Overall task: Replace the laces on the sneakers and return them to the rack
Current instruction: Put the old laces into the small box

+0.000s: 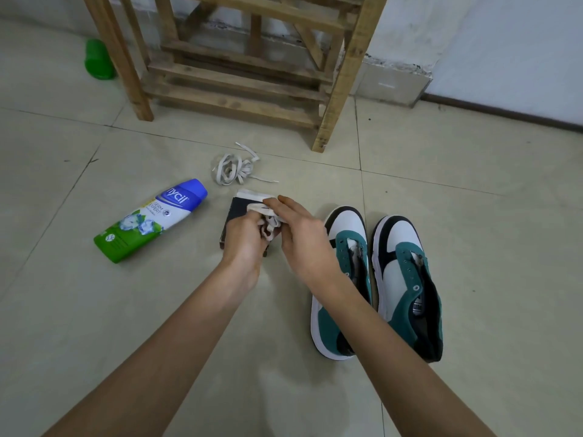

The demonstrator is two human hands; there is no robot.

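The pale tiled floor (126,310) carries a wooden rack (239,77) at the far side, what may be a green cup (99,59) beside it, a bottle (151,220) lying on its side, a bundle of white laces (233,168), a small dark box (235,209), and a sneaker (345,225) beside a second sneaker (403,272).

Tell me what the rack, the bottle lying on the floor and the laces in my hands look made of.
Rack: bare, unfinished wood; grain, knots and stains show.
Bottle: probably plastic, with a glossy printed wrap and a blue end.
Laces: flat woven fabric by the look, matte off-white, held in the left hand and right hand.
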